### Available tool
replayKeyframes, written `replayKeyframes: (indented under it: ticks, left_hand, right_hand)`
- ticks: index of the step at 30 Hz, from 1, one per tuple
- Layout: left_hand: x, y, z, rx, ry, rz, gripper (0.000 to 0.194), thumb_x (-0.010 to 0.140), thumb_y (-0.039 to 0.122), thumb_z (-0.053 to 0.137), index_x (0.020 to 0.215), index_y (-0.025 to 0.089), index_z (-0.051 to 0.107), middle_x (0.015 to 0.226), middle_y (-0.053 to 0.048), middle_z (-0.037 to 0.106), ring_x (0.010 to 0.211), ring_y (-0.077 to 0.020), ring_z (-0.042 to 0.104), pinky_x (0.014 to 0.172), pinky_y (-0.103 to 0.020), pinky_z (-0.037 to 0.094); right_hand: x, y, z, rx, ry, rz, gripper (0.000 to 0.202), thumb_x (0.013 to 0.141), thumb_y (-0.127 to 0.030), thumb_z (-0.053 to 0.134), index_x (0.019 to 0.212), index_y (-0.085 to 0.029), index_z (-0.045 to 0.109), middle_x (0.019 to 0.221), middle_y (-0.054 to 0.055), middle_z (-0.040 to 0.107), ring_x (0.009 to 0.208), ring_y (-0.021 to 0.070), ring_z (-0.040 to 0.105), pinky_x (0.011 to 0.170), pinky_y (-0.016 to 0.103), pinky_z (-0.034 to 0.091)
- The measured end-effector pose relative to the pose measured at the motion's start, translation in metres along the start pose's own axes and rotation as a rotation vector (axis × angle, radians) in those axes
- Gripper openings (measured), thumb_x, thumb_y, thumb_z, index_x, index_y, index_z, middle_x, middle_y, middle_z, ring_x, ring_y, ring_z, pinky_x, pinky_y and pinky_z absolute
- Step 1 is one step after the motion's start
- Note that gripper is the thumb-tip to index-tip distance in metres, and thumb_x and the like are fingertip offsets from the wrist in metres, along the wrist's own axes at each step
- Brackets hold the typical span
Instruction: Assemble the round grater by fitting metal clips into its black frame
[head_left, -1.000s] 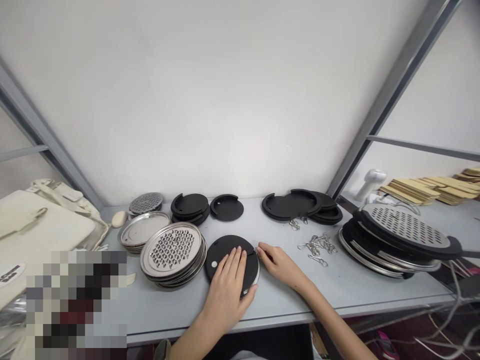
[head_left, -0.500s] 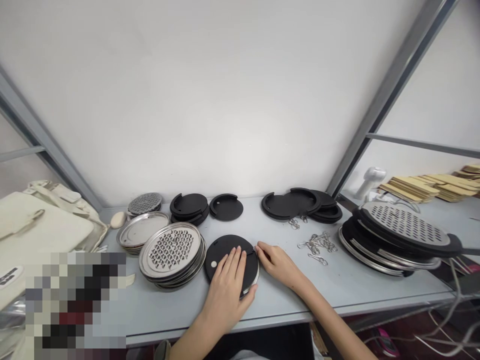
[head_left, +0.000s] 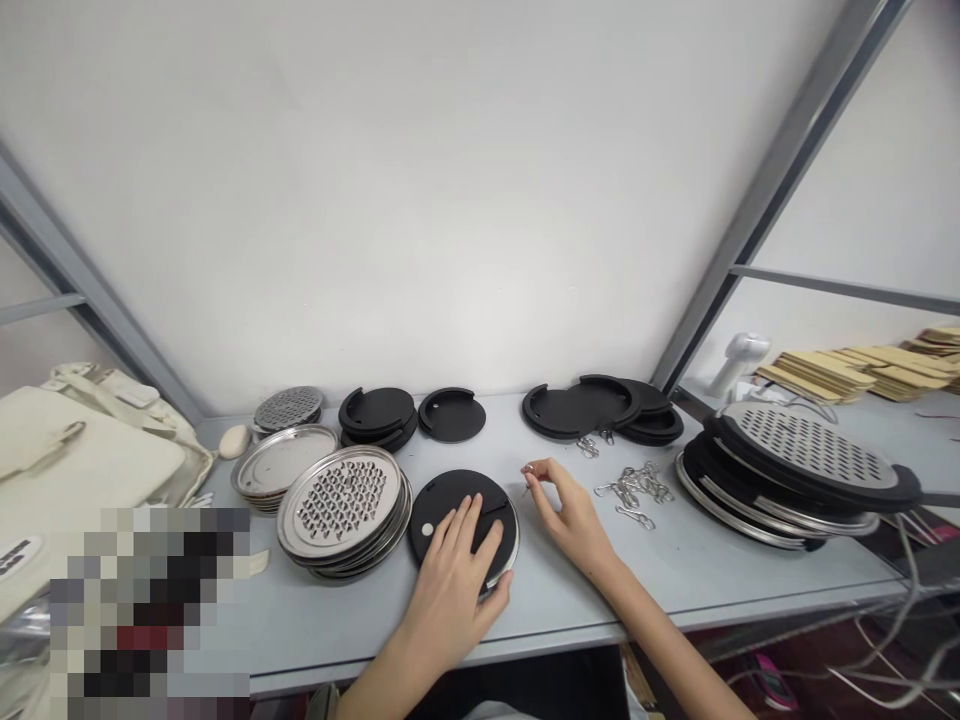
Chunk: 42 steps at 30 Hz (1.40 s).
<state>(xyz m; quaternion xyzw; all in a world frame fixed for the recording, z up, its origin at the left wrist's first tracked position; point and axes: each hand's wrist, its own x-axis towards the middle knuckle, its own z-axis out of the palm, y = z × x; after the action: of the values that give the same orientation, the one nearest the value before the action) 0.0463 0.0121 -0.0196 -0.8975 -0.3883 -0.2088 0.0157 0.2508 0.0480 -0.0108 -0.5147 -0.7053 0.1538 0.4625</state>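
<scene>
My left hand (head_left: pixel 454 575) lies on a round black disc (head_left: pixel 450 490) with its fingers stretched and slightly spread. A silvery metal rim shows along the disc's right edge, and a pale round spot on its left. To the right, just off the disc, my right hand (head_left: pixel 566 505) pinches a small wire clip (head_left: pixel 528 470) between thumb and index finger. A loose pile of similar metal wire clips (head_left: pixel 634 487) lies right of that hand. Left of the disc stands a stack of round metal grater plates (head_left: pixel 341 500), the top one with raised teeth.
Black round holders (head_left: pixel 454 415) stand along the wall, with more black holders (head_left: pixel 581 408) farther right. Graters with black frames (head_left: pixel 810 450) are piled at the right. A cream bag (head_left: pixel 97 440) is at the left, and flat wooden pieces (head_left: pixel 825 375) lie at the far right.
My right hand has moved away from the disc's edge, slightly right and up, with the small clip between its fingertips. My left index finger has bent and spread; that hand stays on the disc.
</scene>
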Motion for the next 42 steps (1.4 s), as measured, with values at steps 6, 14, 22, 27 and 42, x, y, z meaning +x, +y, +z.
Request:
replayKeyframes:
  ticks: [6, 14, 22, 27, 42]
  left_hand:
    - [0.000, 0.002, -0.002, 0.014, 0.004, 0.007, 0.049, 0.089, 0.025, 0.050, 0.138, 0.020, 0.043, 0.149, -0.015, 0.030, 0.138, -0.0324, 0.027, 0.106, -0.051, 0.036]
    - [-0.001, 0.002, -0.002, 0.033, 0.059, 0.011, 0.046, 0.090, 0.029, 0.051, 0.135, 0.020, 0.047, 0.146, -0.013, 0.036, 0.136, -0.0303, 0.032, 0.105, -0.047, 0.038]
    - [0.003, 0.005, -0.001, 0.034, 0.105, -0.019, 0.040, 0.092, 0.035, 0.050, 0.129, 0.020, 0.053, 0.143, -0.013, 0.041, 0.133, -0.0290, 0.037, 0.104, -0.046, 0.040]
    - [0.001, 0.005, -0.001, 0.023, 0.082, -0.027, 0.041, 0.094, 0.036, 0.047, 0.132, 0.021, 0.050, 0.144, -0.013, 0.039, 0.134, -0.0284, 0.035, 0.105, -0.046, 0.038]
    - [0.003, 0.004, -0.003, 0.001, 0.050, -0.020, 0.042, 0.093, 0.033, 0.048, 0.134, 0.021, 0.049, 0.145, -0.013, 0.038, 0.135, -0.0290, 0.033, 0.105, -0.048, 0.038]
  right_hand:
    - [-0.001, -0.001, 0.003, 0.019, -0.201, 0.029, 0.015, 0.097, -0.027, 0.037, 0.088, -0.022, 0.048, 0.079, 0.002, 0.060, 0.069, 0.0165, 0.057, 0.069, 0.027, 0.044]
    - [0.002, -0.002, 0.019, -0.029, -0.289, 0.052, 0.016, 0.097, -0.027, 0.035, 0.085, -0.023, 0.043, 0.062, -0.004, 0.051, 0.053, 0.0152, 0.050, 0.056, 0.024, 0.036]
    - [0.001, 0.002, 0.014, -0.005, -0.338, 0.037, 0.016, 0.098, -0.027, 0.032, 0.084, -0.024, 0.038, 0.069, -0.003, 0.052, 0.056, 0.0155, 0.051, 0.057, 0.025, 0.035]
    - [0.000, 0.001, 0.013, -0.007, -0.348, 0.057, 0.016, 0.099, -0.027, 0.031, 0.084, -0.024, 0.037, 0.067, -0.004, 0.051, 0.054, 0.0149, 0.049, 0.057, 0.025, 0.034]
    - [-0.003, 0.002, 0.005, -0.049, -0.358, 0.062, 0.015, 0.098, -0.026, 0.031, 0.085, -0.024, 0.039, 0.072, -0.001, 0.056, 0.056, 0.0162, 0.053, 0.058, 0.025, 0.037]
